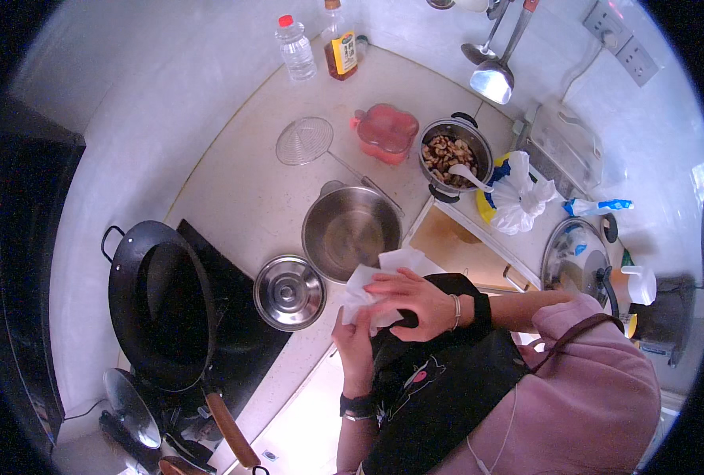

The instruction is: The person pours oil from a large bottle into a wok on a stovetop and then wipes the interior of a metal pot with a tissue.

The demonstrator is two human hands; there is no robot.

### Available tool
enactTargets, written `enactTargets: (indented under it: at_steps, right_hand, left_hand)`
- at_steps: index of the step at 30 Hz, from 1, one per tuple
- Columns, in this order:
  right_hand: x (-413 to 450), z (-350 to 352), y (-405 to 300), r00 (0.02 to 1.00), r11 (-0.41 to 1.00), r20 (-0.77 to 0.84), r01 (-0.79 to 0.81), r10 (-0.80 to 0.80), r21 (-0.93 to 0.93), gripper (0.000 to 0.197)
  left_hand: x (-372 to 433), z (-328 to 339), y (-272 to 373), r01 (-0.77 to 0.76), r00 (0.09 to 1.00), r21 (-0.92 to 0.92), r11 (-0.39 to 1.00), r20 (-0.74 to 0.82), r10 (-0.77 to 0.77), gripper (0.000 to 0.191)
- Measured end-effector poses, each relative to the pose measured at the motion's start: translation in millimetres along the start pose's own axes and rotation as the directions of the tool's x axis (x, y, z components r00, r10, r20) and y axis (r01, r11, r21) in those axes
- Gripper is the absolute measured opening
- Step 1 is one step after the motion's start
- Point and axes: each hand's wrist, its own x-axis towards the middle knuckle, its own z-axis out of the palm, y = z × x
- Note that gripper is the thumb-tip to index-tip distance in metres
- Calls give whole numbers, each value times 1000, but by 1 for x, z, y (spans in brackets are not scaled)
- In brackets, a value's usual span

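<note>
A crumpled white sheet, likely a paper towel (358,287), is between my two hands near the counter's front edge. My left hand (353,341) pinches its lower part between thumb and fingers. Bent over its upper right side, my right hand (414,300) grips it from above. Just beyond lies a steel pot (352,228) without a lid, its inside showing no food. A round steel lid (289,292) rests to the left of the sheet. Behind the pot is a wire skimmer (305,141), its handle reaching behind the rim.
A black wok (162,309) with a wooden handle stands on the dark stove at left. Farther back are a red flower-shaped container (386,133), a pot of sliced food (451,157) with a white spoon, a plastic bag (521,196) and two bottles. A glass lid (574,258) leans at right.
</note>
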Motion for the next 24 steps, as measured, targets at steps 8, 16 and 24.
enactTargets:
  at_steps: [8, 16, 24]
  right_hand:
    - [22, 30, 24, 974, 998, -225, -51, 39, -47, 52]
    - [25, 49, 47, 947, 980, -288, 95, -144, -177, 37]
    - [33, 53, 51, 919, 988, -367, 115, -146, -105, 22]
  left_hand:
    - [6, 17, 5, 10, 970, -259, 966, -233, -73, 17]
    - [18, 12, -17, 120, 973, -466, 876, -120, -197, 27]
    - [20, 14, -8, 113, 981, -522, 845, -78, -179, 23]
